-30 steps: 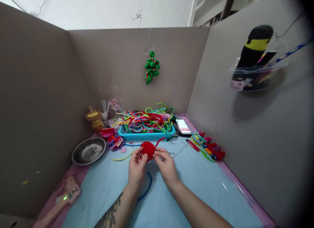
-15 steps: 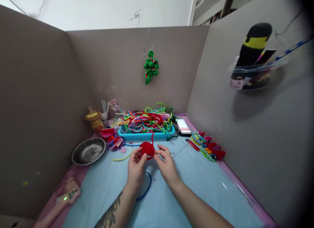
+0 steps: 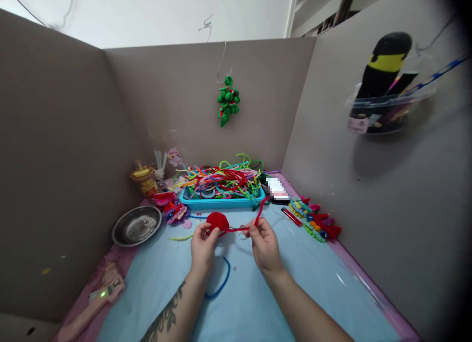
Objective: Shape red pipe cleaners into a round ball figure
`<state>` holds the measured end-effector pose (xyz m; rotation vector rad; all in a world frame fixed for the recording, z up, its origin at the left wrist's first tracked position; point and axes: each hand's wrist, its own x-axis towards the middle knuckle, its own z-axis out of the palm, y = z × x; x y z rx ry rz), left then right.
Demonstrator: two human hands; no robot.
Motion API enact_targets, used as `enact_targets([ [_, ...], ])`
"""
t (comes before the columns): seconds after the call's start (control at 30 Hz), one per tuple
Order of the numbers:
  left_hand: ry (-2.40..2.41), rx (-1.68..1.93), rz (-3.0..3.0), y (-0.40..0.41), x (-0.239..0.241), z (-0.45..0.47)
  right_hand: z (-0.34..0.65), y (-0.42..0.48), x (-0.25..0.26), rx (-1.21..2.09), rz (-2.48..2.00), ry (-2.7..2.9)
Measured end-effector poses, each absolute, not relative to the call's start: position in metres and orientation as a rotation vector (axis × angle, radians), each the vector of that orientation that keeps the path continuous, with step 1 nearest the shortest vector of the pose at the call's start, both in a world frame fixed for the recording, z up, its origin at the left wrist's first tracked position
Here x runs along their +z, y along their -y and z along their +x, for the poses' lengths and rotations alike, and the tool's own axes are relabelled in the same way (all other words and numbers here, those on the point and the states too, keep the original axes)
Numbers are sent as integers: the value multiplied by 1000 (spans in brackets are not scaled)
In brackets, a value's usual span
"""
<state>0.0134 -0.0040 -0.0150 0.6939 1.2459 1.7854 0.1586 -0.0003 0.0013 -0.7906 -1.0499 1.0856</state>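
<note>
My left hand [image 3: 203, 245] pinches a round red ball [image 3: 217, 221] wound from red pipe cleaner, held just above the light blue mat [image 3: 295, 283]. My right hand [image 3: 264, 242] is closed on the loose red pipe cleaner tail [image 3: 254, 223] that runs from the ball out to the right and curls up past my fingers. A bent blue pipe cleaner [image 3: 220, 282] lies on the mat under my wrists. A yellow-green strand [image 3: 180, 237] lies left of my left hand.
A blue tray [image 3: 221, 202] heaped with coloured pipe cleaners stands behind the hands. A steel bowl [image 3: 136, 225], a small jar [image 3: 144, 179] and finished pieces [image 3: 173, 212] sit left; more finished pieces [image 3: 313, 221] right. A pink glue gun [image 3: 94, 305] lies front left. Grey partitions surround the table.
My right hand has pulled away from the ball to the right, drawing the red tail out taut. The left hand keeps holding the ball in nearly the same spot.
</note>
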Motion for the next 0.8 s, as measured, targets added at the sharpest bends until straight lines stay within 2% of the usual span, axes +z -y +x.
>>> enact_targets([
  [0.17, -1114, 1714, 468, 2, -9, 9, 165, -9, 2, 1096, -732, 928],
  [0.27, -1014, 1674, 441, 2, -9, 7, 161, -12, -4, 1067, -810, 1140],
  [0.43, -916, 1636, 403, 4, -11, 9, 150, -8, -13, 799, -943, 1499],
  [0.6, -838, 1638, 327, 5, -8, 8, 152, -9, -23, 641, -1065, 1181],
  [0.7, -772, 1657, 231, 2, -7, 4, 154, -13, -27, 701, -1108, 1024],
  [0.8, -745, 1662, 221, 0, -8, 3, 151, -11, -23, 820, -1071, 1220],
])
